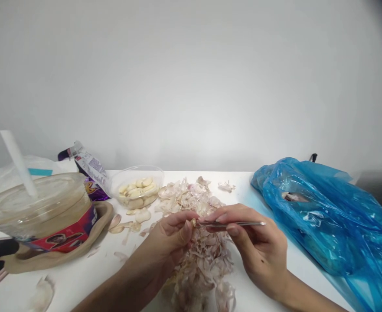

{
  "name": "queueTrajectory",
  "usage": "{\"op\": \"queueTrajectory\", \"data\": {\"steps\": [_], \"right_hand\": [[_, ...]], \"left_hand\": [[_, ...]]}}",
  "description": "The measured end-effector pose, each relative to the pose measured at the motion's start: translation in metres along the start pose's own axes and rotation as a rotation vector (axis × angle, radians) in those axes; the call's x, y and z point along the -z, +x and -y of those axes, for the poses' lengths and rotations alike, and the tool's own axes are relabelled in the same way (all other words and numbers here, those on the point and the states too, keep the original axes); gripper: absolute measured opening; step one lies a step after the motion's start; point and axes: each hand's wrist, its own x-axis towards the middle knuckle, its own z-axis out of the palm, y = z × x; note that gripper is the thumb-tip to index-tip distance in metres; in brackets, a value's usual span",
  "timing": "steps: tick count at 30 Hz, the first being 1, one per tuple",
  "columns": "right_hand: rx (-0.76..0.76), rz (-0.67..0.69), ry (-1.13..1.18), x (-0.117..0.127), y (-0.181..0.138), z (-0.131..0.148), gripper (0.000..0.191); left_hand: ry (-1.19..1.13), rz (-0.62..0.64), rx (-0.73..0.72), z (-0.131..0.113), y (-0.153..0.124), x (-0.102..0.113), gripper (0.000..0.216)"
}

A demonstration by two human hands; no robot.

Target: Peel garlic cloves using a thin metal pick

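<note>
Above the heap of garlic skins (207,262), as I watch from a distance, both hands are up close together. The left hand (169,242) pinches a small piece of garlic (194,222) between thumb and fingers, their tips pressed in on it; only a yellowish bit shows, so I can't tell its full shape. The right hand (257,245) is clamped on a thin metal tool (254,223), thumb below and fingers above, its working end right by the garlic, over the heap. I can't make out what kind of tip it has.

I'd judge the garlic very light, firm rather than soft, and probably slick wherever it is bare. Too hard a squeeze could shoot it out of the pinch or bruise it, so I'd take it by its broad sides, fingertips well back from the metal. The tool looks stiff and smooth; I'd grip it mid-length, since a damp finger could slide along it. Skins in the heap look papery, and I expect them to cling or drift at a touch.

Just left of the heap's far end, a clear bowl (160,184) holds peeled cloves (138,188); its wall is probably thin enough to flex, so I'd support it from underneath. Right of the heap, apart from it, lies a blue bag (311,221), likely limp and slippery.
</note>
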Motion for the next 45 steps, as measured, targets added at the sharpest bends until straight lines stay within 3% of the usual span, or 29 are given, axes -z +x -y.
{"op": "queueTrajectory", "data": {"steps": [7,23,29,38,45], "right_hand": [[0.096,0.035,-0.073,0.002,0.003,0.002,0.023],[0.082,0.044,-0.102,0.001,0.002,0.003,0.023],[0.047,-0.029,-0.106,-0.002,0.0,-0.001,0.018],[-0.128,-0.069,-0.035,-0.003,-0.003,-0.001,0.008],[-0.011,-0.045,-0.091,-0.002,-0.001,-0.001,0.012]], "left_hand": [[0.009,-0.008,0.012,-0.003,-0.002,-0.005,0.022],[-0.015,-0.01,-0.011,-0.004,-0.004,-0.009,0.014],[0.028,-0.058,0.019,-0.003,-0.004,-0.011,0.008],[0.044,-0.077,0.022,0.0,-0.002,-0.009,0.011],[0.027,-0.145,-0.057,-0.003,-0.001,-0.009,0.017]]}}
